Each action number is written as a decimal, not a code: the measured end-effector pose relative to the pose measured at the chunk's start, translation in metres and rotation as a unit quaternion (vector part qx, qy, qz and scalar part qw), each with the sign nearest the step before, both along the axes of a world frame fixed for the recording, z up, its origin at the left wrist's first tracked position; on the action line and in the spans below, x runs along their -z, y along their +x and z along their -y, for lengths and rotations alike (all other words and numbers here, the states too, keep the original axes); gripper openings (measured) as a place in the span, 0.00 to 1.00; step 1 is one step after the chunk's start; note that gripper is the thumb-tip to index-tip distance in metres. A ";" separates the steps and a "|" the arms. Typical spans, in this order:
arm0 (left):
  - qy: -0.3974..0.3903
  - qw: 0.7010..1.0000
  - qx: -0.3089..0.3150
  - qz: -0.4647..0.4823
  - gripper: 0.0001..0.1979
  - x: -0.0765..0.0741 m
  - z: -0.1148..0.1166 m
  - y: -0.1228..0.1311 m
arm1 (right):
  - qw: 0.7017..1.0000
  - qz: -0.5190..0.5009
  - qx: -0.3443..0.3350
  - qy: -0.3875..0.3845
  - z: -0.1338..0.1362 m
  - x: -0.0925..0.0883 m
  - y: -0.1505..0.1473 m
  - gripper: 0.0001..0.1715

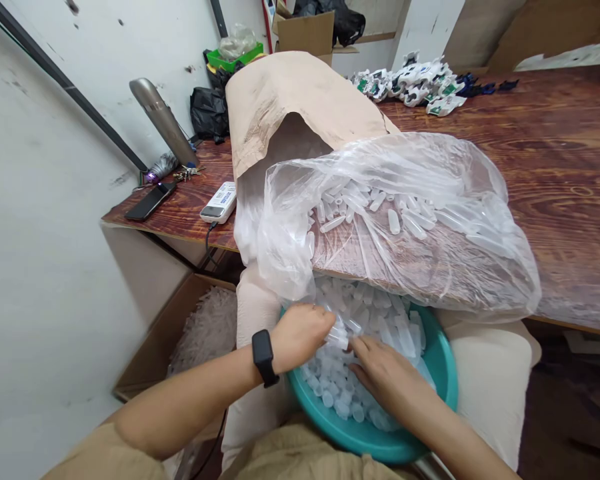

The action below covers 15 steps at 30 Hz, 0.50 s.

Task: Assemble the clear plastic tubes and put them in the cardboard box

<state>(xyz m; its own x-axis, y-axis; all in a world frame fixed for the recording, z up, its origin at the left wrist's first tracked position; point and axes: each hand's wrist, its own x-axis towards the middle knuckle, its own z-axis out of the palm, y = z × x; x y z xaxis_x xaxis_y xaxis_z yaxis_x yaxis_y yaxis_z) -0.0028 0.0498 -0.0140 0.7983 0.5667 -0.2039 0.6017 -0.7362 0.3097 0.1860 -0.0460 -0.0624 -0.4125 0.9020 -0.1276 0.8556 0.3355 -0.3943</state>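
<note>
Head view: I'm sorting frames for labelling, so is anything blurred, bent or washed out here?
Head view: fingertips of left hand and right hand smear over the small tubes; table edge bows from the wide lens; clear bag shows soft sheen; lighting even.

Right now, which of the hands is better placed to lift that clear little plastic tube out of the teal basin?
Probably the left hand: its fingertips already pinch a clear plastic tube above the teal plastic basin; the right hand lies flat on the pile.
</note>
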 end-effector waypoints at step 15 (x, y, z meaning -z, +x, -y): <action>-0.428 0.775 -0.303 0.352 0.20 -0.022 0.038 -0.017 | 0.997 -0.008 -0.007 -0.071 -0.002 -0.022 0.005 0.16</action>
